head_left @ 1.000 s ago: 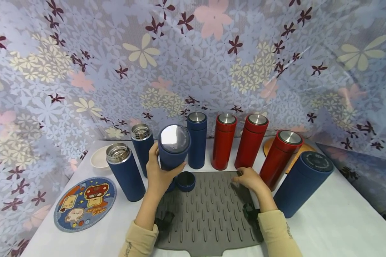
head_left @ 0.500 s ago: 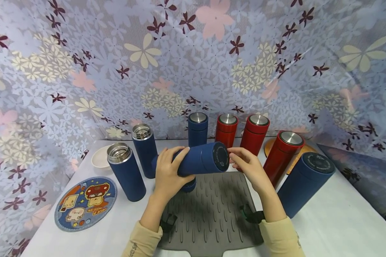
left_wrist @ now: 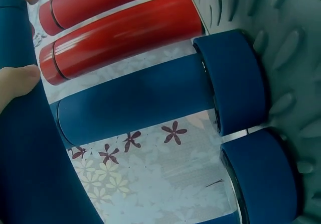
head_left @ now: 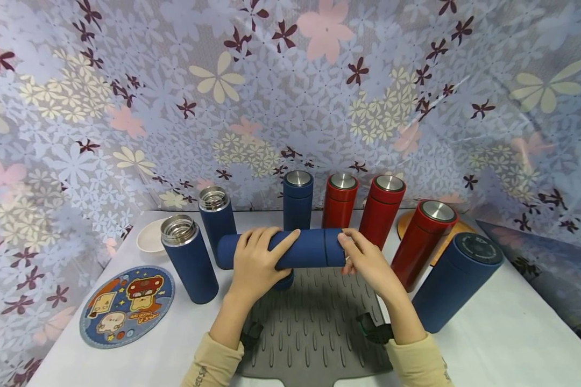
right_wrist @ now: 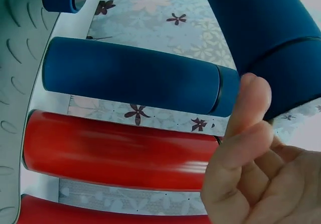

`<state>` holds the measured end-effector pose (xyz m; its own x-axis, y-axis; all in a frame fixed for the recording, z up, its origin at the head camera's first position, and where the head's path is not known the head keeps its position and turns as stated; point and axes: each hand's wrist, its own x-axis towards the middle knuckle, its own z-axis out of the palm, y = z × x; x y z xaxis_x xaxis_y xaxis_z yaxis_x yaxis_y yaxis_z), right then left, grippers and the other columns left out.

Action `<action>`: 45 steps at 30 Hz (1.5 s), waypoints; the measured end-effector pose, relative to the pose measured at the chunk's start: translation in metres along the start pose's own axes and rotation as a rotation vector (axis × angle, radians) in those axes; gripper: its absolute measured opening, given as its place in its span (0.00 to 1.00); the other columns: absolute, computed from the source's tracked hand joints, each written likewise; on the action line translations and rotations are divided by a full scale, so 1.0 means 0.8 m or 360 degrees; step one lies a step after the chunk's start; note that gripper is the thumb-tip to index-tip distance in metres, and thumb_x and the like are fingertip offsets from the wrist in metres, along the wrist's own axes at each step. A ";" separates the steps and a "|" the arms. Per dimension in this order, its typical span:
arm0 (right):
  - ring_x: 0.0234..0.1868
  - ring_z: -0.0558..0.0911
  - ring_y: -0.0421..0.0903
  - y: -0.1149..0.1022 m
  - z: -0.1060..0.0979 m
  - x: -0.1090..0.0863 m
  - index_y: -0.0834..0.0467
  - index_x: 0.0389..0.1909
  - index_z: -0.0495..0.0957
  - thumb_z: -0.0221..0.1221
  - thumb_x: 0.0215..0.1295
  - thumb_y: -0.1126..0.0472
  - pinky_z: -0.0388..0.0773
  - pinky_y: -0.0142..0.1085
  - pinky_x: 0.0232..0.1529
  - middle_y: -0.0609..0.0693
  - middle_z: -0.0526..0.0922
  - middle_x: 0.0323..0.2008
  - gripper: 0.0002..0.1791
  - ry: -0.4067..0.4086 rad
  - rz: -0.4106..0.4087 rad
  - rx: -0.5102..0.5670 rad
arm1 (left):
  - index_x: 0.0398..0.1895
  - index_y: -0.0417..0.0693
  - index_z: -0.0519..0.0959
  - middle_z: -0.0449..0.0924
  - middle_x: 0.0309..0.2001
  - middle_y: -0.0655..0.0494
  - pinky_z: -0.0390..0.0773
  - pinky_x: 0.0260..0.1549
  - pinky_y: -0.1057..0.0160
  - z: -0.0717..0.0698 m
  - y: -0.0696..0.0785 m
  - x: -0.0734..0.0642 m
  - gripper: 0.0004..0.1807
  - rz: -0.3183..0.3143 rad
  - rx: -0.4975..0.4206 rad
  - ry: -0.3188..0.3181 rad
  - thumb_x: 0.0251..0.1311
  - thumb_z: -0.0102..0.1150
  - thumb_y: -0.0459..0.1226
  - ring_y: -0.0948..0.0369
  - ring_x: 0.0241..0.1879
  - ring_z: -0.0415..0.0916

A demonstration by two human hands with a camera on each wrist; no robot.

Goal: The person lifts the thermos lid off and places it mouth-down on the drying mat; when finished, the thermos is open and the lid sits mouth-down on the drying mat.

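A blue thermos (head_left: 305,248) lies level in the air above the grey mat, its lid end pointing right. My left hand (head_left: 257,263) grips it round the body, thumb along the near side. At the other end my right hand (head_left: 365,260) holds the lid (head_left: 335,247) with thumb and bent fingers; in the right wrist view the curled fingers touch the thermos near the seam. Below it, a loose blue lid (head_left: 284,281) sits on the mat, mostly covered by the left hand; the left wrist view shows a second lid (left_wrist: 263,176) beside it.
Two lidless blue thermoses (head_left: 189,258) stand at left, by a white bowl (head_left: 150,236) and a round cartoon mat (head_left: 126,306). Behind stand a closed blue thermos (head_left: 297,199) and red ones (head_left: 382,207). Another blue thermos (head_left: 457,282) stands right, near a wooden plate (head_left: 443,250).
The left hand has turned the thermos from pointing its end at the camera to lying level. My right hand has come in from the mat's right edge and now holds the lid end.
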<state>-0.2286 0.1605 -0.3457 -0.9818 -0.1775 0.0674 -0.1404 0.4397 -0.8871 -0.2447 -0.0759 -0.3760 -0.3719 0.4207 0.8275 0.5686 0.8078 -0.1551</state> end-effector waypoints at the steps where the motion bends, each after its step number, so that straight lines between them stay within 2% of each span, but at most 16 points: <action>1: 0.22 0.76 0.47 0.000 0.001 0.001 0.60 0.60 0.63 0.45 0.69 0.43 0.75 0.36 0.27 0.54 0.76 0.22 0.29 0.0006 0.0011 -0.0032 | 0.57 0.64 0.74 0.78 0.45 0.51 0.72 0.47 0.52 0.000 0.000 0.000 0.47 0.0003 0.0012 -0.0014 0.22 0.79 0.51 0.52 0.45 0.74; 6: 0.19 0.76 0.47 0.000 0.002 0.003 0.59 0.61 0.61 0.49 0.67 0.43 0.76 0.37 0.26 0.55 0.77 0.19 0.30 -0.0028 0.0041 -0.0027 | 0.58 0.65 0.73 0.78 0.46 0.51 0.72 0.47 0.52 -0.003 -0.001 0.000 0.47 0.0021 0.0046 -0.0062 0.23 0.79 0.52 0.52 0.45 0.74; 14: 0.16 0.76 0.43 0.008 -0.001 0.007 0.66 0.60 0.58 0.46 0.69 0.54 0.78 0.35 0.23 0.53 0.74 0.18 0.25 -0.0152 -0.0109 0.0335 | 0.56 0.60 0.76 0.80 0.45 0.53 0.73 0.45 0.52 -0.005 -0.010 0.000 0.46 0.0061 0.0120 -0.0009 0.22 0.77 0.56 0.53 0.44 0.76; 18: 0.18 0.79 0.42 0.013 -0.002 0.010 0.65 0.59 0.58 0.45 0.70 0.55 0.78 0.35 0.24 0.52 0.77 0.22 0.23 -0.0243 -0.0124 0.0415 | 0.54 0.60 0.77 0.80 0.44 0.54 0.73 0.45 0.52 -0.008 -0.014 -0.001 0.44 0.0071 0.0156 0.0000 0.22 0.76 0.57 0.54 0.43 0.76; 23: 0.21 0.80 0.44 0.020 -0.003 0.012 0.62 0.58 0.59 0.47 0.69 0.54 0.78 0.35 0.27 0.54 0.79 0.28 0.22 -0.0308 -0.0076 0.0441 | 0.53 0.60 0.78 0.80 0.41 0.55 0.75 0.42 0.55 -0.009 -0.015 -0.003 0.43 0.0128 0.0183 -0.0008 0.22 0.75 0.59 0.56 0.39 0.77; 28: 0.24 0.80 0.46 0.028 -0.005 0.017 0.63 0.57 0.59 0.50 0.68 0.56 0.79 0.35 0.29 0.55 0.78 0.31 0.22 -0.0361 -0.0052 0.0451 | 0.51 0.60 0.78 0.81 0.39 0.55 0.75 0.40 0.56 -0.006 -0.014 -0.004 0.44 0.0160 0.0186 0.0001 0.20 0.75 0.60 0.56 0.36 0.77; 33: 0.24 0.80 0.46 0.033 -0.005 0.021 0.64 0.57 0.59 0.51 0.68 0.57 0.79 0.35 0.30 0.56 0.78 0.33 0.22 -0.0403 -0.0046 0.0470 | 0.50 0.60 0.79 0.82 0.39 0.55 0.75 0.39 0.57 -0.003 -0.015 -0.006 0.43 0.0158 0.0184 -0.0013 0.19 0.75 0.59 0.55 0.35 0.78; 38: 0.25 0.80 0.47 0.037 -0.004 0.024 0.64 0.57 0.59 0.52 0.67 0.58 0.79 0.36 0.29 0.58 0.77 0.36 0.22 -0.0425 -0.0094 0.0477 | 0.50 0.60 0.79 0.82 0.39 0.56 0.75 0.39 0.57 -0.001 -0.016 -0.007 0.44 0.0150 0.0191 -0.0032 0.18 0.75 0.60 0.56 0.35 0.78; 45: 0.30 0.80 0.53 0.041 -0.003 0.026 0.62 0.57 0.60 0.53 0.66 0.57 0.79 0.39 0.31 0.65 0.73 0.44 0.23 -0.0436 -0.0111 0.0463 | 0.50 0.60 0.79 0.82 0.39 0.56 0.75 0.39 0.58 0.000 -0.017 -0.009 0.43 0.0133 0.0175 -0.0069 0.18 0.76 0.59 0.56 0.34 0.78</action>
<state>-0.2541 0.1730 -0.3723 -0.8954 -0.4432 0.0427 -0.1248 0.1578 -0.9796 -0.2502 -0.0900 -0.3797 -0.3592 0.5040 0.7855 0.5159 0.8086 -0.2828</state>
